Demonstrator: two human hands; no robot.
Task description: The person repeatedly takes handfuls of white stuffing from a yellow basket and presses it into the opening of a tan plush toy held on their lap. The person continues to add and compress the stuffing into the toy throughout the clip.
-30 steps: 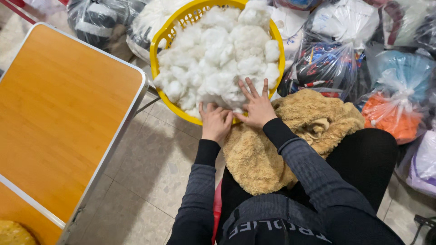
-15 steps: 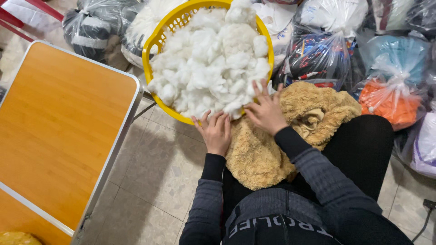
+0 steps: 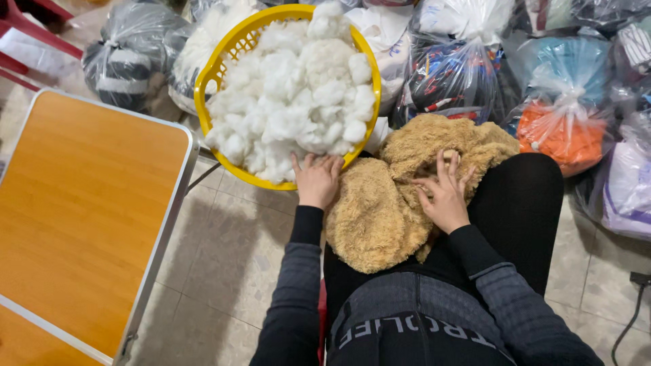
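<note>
Tiled floor point(image 3: 224, 251) underfoot, with tied plastic bags point(image 3: 563, 115) of cloth banked along the far side and an orange folding table point(image 3: 81, 224) standing to the person's left. A yellow basket point(image 3: 207, 81), heaped with white stuffing point(image 3: 298, 88), sits on the floor just ahead of the knees. The tan plush skin point(image 3: 380, 210) lies limp across the lap, its near part flat and unfilled as far as can be seen.

Left hand point(image 3: 317, 179): fingers spread, tips touching the stuffing at the basket's near rim; nothing gathered into the palm. Right hand point(image 3: 444, 196): open, fingers splayed, pressing on the plush skin at its upper folds; it grasps nothing that shows.

Assessment: filling appears barely begun. The basket is full, the skin looks slack throughout, and no tuft is between basket and skin. Any opening in the skin cannot be made out.
</note>
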